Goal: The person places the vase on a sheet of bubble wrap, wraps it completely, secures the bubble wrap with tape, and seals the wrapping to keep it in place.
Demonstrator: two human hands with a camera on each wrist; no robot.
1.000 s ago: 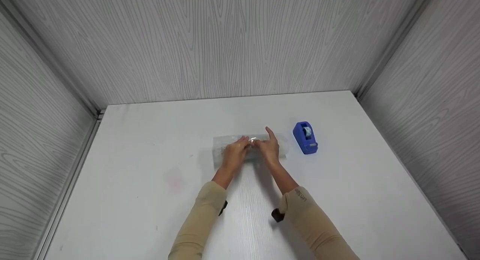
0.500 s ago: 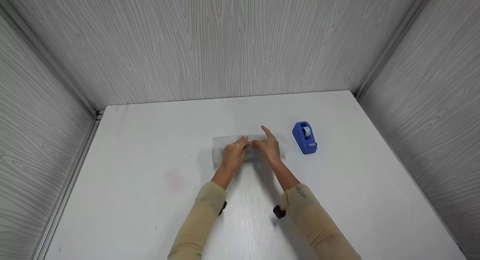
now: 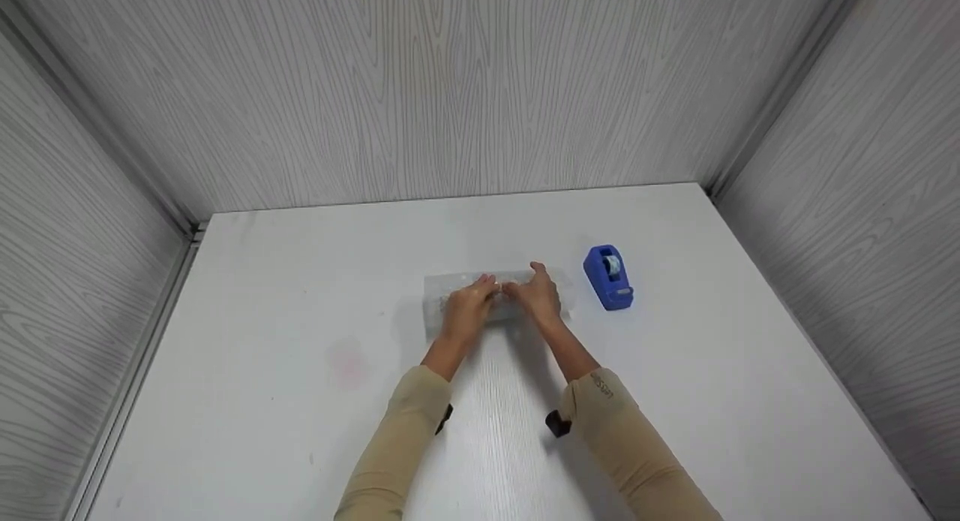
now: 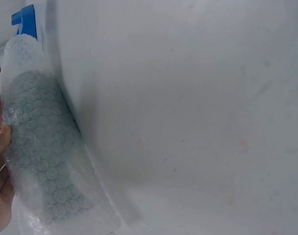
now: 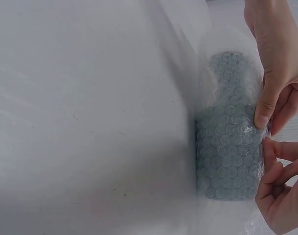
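Observation:
A bundle of clear bubble wrap lies crosswise on the table, rolled round a grey-green, bottle-like thing that shows blurred through the bubbles. My left hand grips the bundle along its far side, its thumb on the wrap and fingers bent behind it. Just beside it, my right hand pinches at the wrap's edge between thumb and fingertip. Whether a bit of tape sits between these fingertips, I cannot tell. In the left wrist view the wrap reaches past the dark thing at both ends.
To the right of the bundle stands a blue tape dispenser with a roll in it. Grey wood-grain panels rise behind and at both sides of the white table.
A raised finger of my right hand has come down and bent a little. Both hands stay at the same spot on the wrap, and the bundle lies where it was.

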